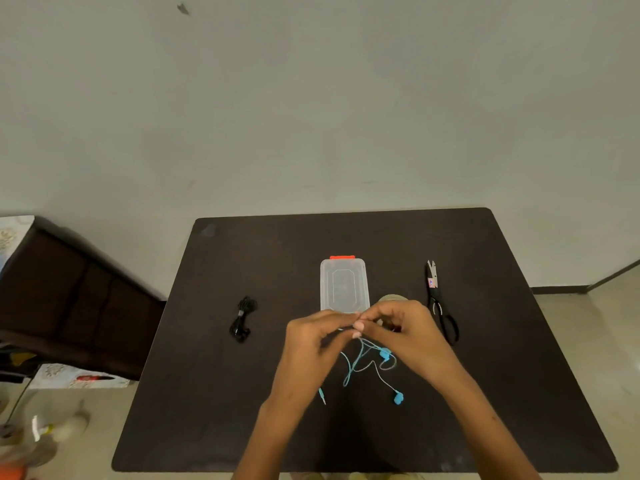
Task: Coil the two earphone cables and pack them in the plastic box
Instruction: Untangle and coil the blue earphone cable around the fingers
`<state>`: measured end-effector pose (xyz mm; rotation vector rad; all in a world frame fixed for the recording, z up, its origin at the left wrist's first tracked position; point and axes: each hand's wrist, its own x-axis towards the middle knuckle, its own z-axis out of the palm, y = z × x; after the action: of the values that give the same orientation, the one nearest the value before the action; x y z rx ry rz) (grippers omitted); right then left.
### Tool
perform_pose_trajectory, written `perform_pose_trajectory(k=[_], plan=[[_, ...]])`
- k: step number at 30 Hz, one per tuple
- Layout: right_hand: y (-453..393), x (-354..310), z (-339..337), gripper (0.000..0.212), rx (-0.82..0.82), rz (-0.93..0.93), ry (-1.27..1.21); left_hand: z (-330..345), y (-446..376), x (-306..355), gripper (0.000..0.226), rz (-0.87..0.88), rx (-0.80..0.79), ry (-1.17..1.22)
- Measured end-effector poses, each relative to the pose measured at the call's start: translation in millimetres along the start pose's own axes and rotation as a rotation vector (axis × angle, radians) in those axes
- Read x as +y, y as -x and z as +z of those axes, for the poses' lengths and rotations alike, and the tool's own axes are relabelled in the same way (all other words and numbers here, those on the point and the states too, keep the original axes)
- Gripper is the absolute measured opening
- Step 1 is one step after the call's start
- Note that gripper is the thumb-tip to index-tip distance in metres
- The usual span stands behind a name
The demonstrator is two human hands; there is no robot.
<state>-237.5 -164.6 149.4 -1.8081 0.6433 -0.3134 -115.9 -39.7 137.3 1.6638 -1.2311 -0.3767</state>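
A clear plastic box [343,284] with a red latch lies shut in the middle of the dark table [485,393]. Just in front of it my left hand [311,337] and my right hand [398,327] meet, and both pinch the blue earphone cable [360,362]. Its loose loops, two earbuds and plug hang down and lie on the table below my hands. The black earphone cable [241,320] lies bundled on the table to the left of the box, apart from both hands.
Black-handled scissors [441,306] lie right of the box. A pale roll [393,299], partly hidden by my right hand, sits beside the box. A dark wooden cabinet [69,299] stands left of the table. Small items lie on the floor at the lower left.
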Motion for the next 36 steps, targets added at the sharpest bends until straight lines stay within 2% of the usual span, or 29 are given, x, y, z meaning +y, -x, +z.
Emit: perform_pose_trajectory(k=[3,8,11,15,19,20,22,24,30,36], plan=[[-0.6,0.7,-0.1,0.006,-0.023,0.005,-0.027,-8.3,-0.4,-6.3,0.017,-0.016,0.049,-0.036],[3.1,18.5,-25.5,0.005,0.042,0.089,-0.004,-34.5,6.5,-21.0,0.019,-0.106,0.225,-0.073],[6.6,23.8,-33.9,0.007,0.058,0.146,-0.040,-42.6,12.0,-27.5,0.019,-0.101,0.263,-0.139],[6.2,25.9,-30.3,0.004,0.064,0.155,0.006,-40.8,15.2,-37.8,0.027,-0.114,0.222,-0.223],[3.3,22.5,-26.7,0.004,0.086,0.151,0.028,-34.8,11.7,-44.6,0.053,-0.099,0.087,-0.503],[2.4,21.4,-24.0,0.003,0.084,0.139,0.045,-29.5,10.0,-40.6,0.053,-0.070,0.065,-0.492],[0.8,18.0,-16.7,0.003,0.062,0.111,0.082,-15.2,6.0,-24.9,0.046,-0.030,0.024,-0.316],[0.1,11.7,-8.9,0.004,0.021,0.071,0.026,-1.3,2.5,-10.7,0.037,0.010,-0.008,-0.189],[1.5,-1.3,-3.6,0.007,-0.047,0.044,-0.134,1.6,0.6,-5.2,0.019,0.066,0.050,-0.092],[3.8,10.4,-19.4,0.009,-0.071,0.085,-0.032,-15.8,2.5,-13.9,0.016,0.011,0.095,-0.047]])
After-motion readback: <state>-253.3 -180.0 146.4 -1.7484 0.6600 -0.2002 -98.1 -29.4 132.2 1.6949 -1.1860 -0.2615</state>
